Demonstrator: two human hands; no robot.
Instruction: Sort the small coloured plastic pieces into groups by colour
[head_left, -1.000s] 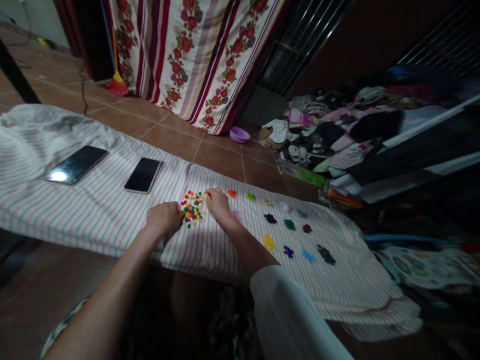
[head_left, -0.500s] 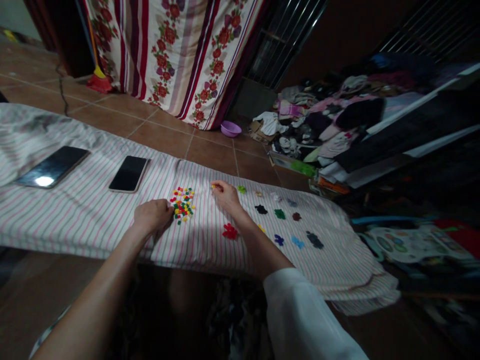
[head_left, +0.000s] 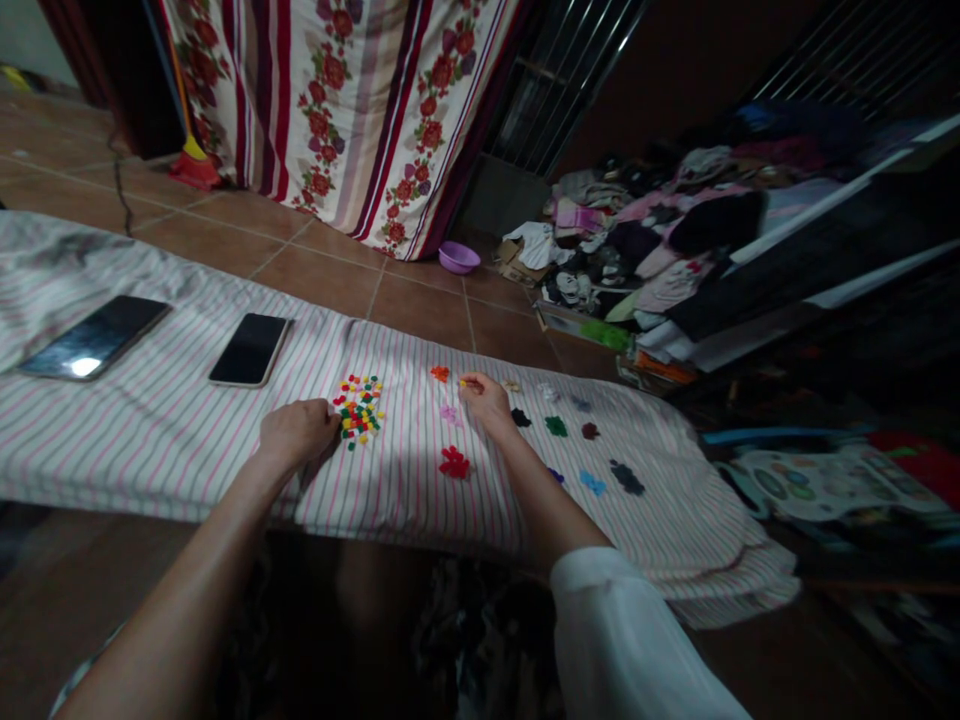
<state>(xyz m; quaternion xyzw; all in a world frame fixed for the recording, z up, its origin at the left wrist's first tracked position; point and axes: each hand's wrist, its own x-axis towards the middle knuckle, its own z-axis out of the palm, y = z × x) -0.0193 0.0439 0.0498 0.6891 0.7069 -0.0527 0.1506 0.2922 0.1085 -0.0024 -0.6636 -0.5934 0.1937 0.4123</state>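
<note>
My right hand (head_left: 486,402) is closed in a pinch on a small yellow piece (head_left: 463,384), held above the striped cloth. Close by lie an orange pile (head_left: 440,374), a pink pile (head_left: 450,414) and a red pile (head_left: 454,462) of small pieces. A mixed heap (head_left: 360,412) of red, yellow, green and white pieces sits further left. Against its left edge rests my left hand (head_left: 298,435), fingers curled in; whatever they hold is hidden. Sorted by colour, black (head_left: 520,418), dark green (head_left: 556,427), brown (head_left: 591,431), light blue (head_left: 592,483) and dark grey (head_left: 626,477) piles lie to the right.
A phone (head_left: 250,350) and a larger dark tablet-like device (head_left: 96,338) lie on the striped cloth (head_left: 187,440) at left. Beyond the cloth's far edge, a purple basin (head_left: 459,257) and a red broom (head_left: 195,168) are on the tiled floor. Clothes (head_left: 652,225) are heaped at back right.
My right hand has moved right with the yellow piece, from the orange pile to past the pink one, uncovering both. It now hides the light green pile. My left hand stays beside the heap.
</note>
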